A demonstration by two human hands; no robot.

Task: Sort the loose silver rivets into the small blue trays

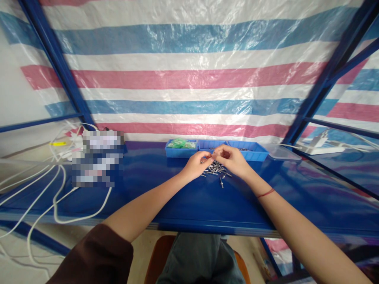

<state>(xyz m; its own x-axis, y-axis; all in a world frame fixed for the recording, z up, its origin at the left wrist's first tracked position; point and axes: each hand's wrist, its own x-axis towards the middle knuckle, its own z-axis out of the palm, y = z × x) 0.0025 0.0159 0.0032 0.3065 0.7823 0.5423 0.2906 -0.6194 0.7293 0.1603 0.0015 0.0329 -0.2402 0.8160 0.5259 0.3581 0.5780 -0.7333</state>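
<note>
"So, what is the biggest thing here?"

"Striped plastic sheeting (pixel 189 79) in red, blue and white, hung across the far side between two slanting blue posts. On the near side of it is one long blue table (pixel 189 209)."

"And on the table?"

"Along the far edge, three blue bins in a row: the left bin (pixel 181 153) holds green and clear plastic packets (pixel 180 143), while the middle bin (pixel 211 143) and the right bin (pixel 251 154) have small metal pieces inside. One clear flat lid (pixel 284 152) lies to the right of them. Several white cables (pixel 60 193) loop over the left end, by a blurred-out patch."

"Any labels?"

"One small yellow tag (pixel 58 144) among the cables, too small to read."

"Where are the metal pins?"

"The metal pins (pixel 215 169) are heaped on the table, on the near side of the middle bin, too tangled to count. One loose pin (pixel 221 182) lies just off the heap, on the near side."

"The hands?"

"Two, both over the heap. The left hand (pixel 197 165) has its fingers curled, thumb and fingertips close together. The right hand (pixel 232 159), with one red cord at the wrist, curves inward, its thumb and forefinger nearly meeting beside the left fingertips. Whether either grasps a pin, I cannot tell."
</note>
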